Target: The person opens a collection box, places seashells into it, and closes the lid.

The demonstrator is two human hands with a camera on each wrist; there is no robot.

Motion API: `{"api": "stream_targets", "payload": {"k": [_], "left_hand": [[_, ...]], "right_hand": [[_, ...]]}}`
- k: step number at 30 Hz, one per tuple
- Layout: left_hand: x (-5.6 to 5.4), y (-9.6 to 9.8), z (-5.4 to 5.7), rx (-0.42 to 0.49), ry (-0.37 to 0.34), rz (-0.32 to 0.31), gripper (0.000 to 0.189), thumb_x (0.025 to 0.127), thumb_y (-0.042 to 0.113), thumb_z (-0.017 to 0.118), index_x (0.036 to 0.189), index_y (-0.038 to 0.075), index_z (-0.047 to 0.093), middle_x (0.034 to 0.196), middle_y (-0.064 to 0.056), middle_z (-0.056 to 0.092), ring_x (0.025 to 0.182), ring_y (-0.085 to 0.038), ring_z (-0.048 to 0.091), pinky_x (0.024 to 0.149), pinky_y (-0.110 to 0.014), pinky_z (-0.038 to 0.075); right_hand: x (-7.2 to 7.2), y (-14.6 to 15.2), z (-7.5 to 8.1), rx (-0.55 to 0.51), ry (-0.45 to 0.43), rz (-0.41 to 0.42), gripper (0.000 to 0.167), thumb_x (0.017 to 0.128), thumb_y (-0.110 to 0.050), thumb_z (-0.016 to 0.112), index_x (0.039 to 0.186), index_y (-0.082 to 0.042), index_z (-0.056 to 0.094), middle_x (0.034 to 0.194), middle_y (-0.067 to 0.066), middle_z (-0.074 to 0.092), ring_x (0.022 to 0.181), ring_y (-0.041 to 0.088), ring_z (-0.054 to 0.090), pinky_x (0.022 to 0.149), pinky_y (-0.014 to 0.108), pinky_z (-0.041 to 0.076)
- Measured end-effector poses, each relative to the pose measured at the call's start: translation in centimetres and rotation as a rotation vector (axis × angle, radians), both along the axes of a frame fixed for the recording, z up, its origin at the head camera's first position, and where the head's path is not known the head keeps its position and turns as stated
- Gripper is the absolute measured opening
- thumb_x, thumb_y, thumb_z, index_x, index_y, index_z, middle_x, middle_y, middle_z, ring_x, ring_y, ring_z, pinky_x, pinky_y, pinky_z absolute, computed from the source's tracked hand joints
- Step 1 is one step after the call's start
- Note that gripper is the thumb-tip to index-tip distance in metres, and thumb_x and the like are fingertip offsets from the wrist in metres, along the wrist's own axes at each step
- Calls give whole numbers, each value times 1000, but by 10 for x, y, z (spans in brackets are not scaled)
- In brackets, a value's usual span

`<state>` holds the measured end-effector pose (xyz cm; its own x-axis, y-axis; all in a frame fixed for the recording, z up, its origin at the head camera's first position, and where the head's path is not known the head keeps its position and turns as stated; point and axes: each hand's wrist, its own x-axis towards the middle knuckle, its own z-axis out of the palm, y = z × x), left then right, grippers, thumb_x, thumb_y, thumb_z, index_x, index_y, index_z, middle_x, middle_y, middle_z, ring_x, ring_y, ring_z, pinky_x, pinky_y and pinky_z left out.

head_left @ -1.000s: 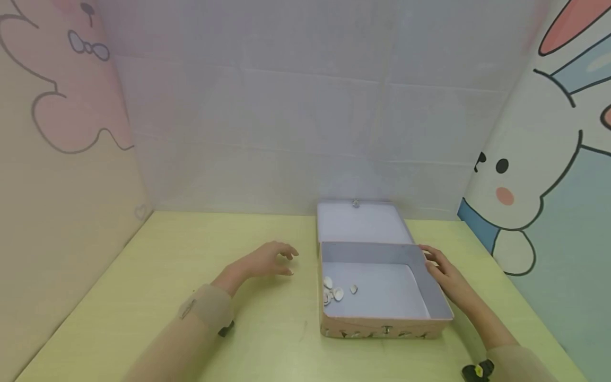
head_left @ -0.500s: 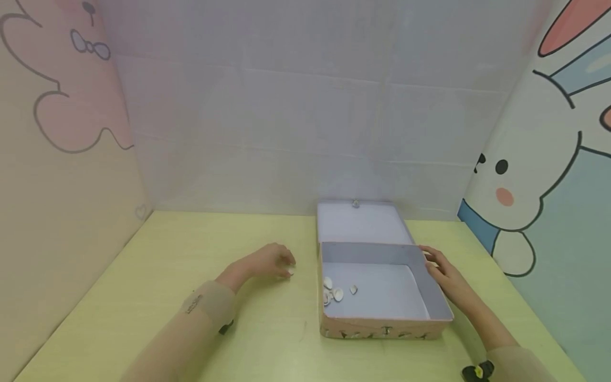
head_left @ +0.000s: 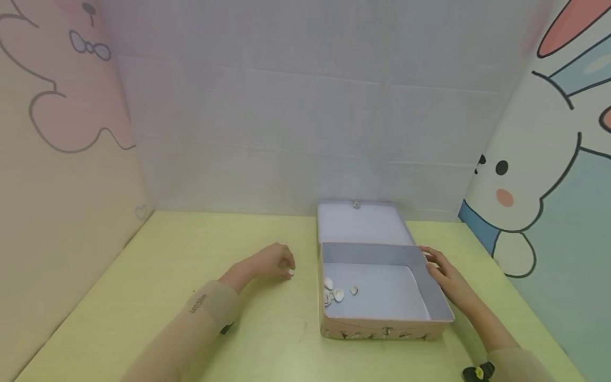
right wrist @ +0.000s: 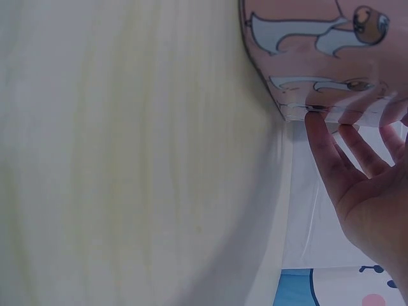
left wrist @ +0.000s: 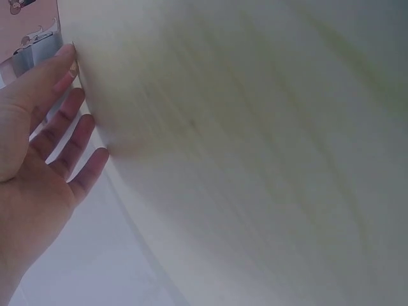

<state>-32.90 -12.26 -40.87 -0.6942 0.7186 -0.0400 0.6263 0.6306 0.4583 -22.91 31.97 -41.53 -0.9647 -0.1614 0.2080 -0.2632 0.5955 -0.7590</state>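
Note:
My left hand (head_left: 273,261) is low over the table, left of an open suitcase-style box (head_left: 386,329). Between its thumb and index finger it pinches a small white seashell (head_left: 291,272). Fingertips of my right hand (head_left: 446,276) touch the box's right side near its back corner; the right wrist view shows them spread against the pink printed wall (right wrist: 299,57). Inside the box, several white seashells (head_left: 338,295) lie in the left part, and a single seashell (head_left: 354,290) lies a little apart from them. The lid (head_left: 360,223) is folded back behind the box.
A pale yellow tabletop (head_left: 191,244) carries everything. A plain light wall (head_left: 267,132) rises along its back edge. Panels with cartoon figures stand at both sides, including a white rabbit (head_left: 520,175) on the right. Metal clasp parts (head_left: 387,331) sit on the box's front.
The left hand's fingers were apart a second ago; they have closed together on the seashell, the hand drawing in slightly. The right hand and the box stay where they were.

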Motion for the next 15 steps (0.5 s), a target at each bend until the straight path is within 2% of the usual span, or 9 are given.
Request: {"api": "stream_targets", "payload": {"k": [9, 15], "left_hand": [[-2, 2, -5, -20, 20, 20, 10, 78, 16, 76, 86, 13, 70, 92, 1, 62, 93, -18, 54, 87, -38, 46], [-1, 2, -5, -25, 51, 10, 5, 80, 13, 74, 81, 12, 69, 88, 2, 62, 91, -17, 57, 88, -37, 48]], "right_hand": [[-1, 2, -1, 4, -3, -3, 43, 102, -16, 39, 141, -3, 31, 132, 30, 44, 109, 36, 53, 76, 19, 47], [-1, 2, -1, 7, -17, -1, 43, 102, -18, 38, 142, -4, 30, 131, 30, 44, 105, 25, 55, 75, 20, 48]]}}
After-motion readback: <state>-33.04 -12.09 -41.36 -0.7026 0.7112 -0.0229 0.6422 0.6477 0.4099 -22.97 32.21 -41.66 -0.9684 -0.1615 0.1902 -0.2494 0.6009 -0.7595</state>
